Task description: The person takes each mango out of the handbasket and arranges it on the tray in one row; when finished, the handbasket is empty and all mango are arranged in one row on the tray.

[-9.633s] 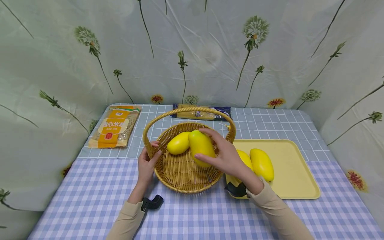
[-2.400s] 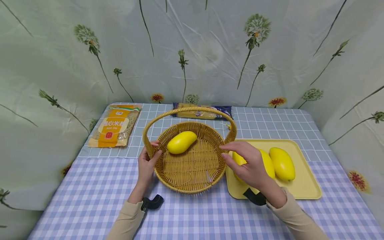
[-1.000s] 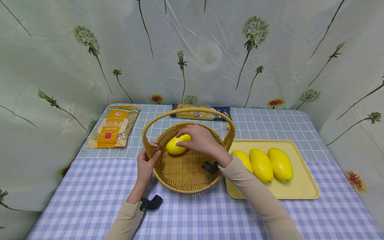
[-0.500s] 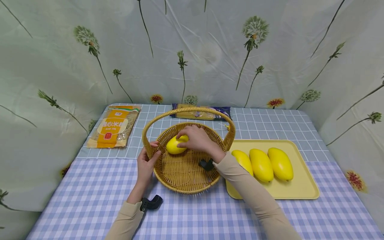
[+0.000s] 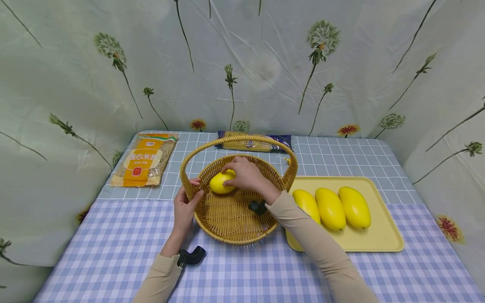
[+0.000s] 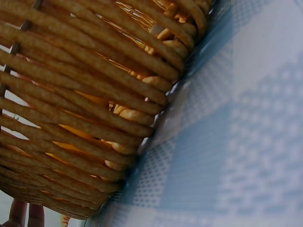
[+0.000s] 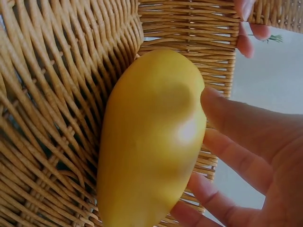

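Note:
A wicker basket (image 5: 238, 219) with an arched handle stands mid-table. At its left side, my left hand (image 5: 184, 210) grips the rim where the handle joins it. My right hand (image 5: 248, 174) reaches inside and holds a yellow mango (image 5: 221, 183) by the basket's back left wall. In the right wrist view the thumb and fingers lie along one side of that mango (image 7: 147, 142). Three more mangoes (image 5: 330, 209) lie side by side on a pale yellow tray (image 5: 382, 227) to the right. The left wrist view shows mostly the basket's woven outer wall (image 6: 80, 104).
An orange-labelled food bag (image 5: 145, 160) lies at the back left. Behind the basket is a pack of spaghetti (image 5: 248, 145). A blue checked cloth (image 5: 113, 244) covers the front of the table, and a patterned curtain rises behind it.
A mango formerly held over the basket now lies on the tray with the others. My right hand came back to the mango left in the basket and has since shifted slightly left. My left hand stayed put.

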